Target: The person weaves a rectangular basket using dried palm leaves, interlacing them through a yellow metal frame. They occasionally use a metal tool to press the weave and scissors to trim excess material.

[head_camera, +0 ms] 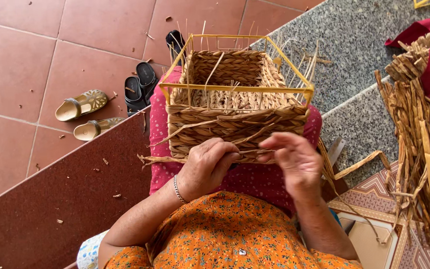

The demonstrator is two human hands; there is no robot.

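woven basket (235, 107), half-finished, rests on the person's lap over a pink dotted cloth (255, 179), its open mouth tilted away and its near wall turned toward the body, probably so the row in hand faces the worker. a yellow wire frame (235, 88) stands around and above the plaited walls and seems to act as a form that keeps the sides square; loose upright stalks poke past its top rail. left hand (207, 167) is curled against the lower near wall, fingers closed on a flat fibre strand (155, 159) that trails out to the left. right hand (297, 159) hovers just beside the same edge, fingers spread and slack; whether they pinch a strand cannot be told. a silver bracelet (176, 189) sits on the left wrist, above an orange flowered garment (225, 234). well apart on the right, a bundle of dried fibre strips (419, 144) lies on the grey stone step (354, 40), likely kept within reach as stock. on the red tile floor (26, 60) beyond lie two tan sandals (81, 104) and a black pair (140, 84), among scattered fibre scraps.
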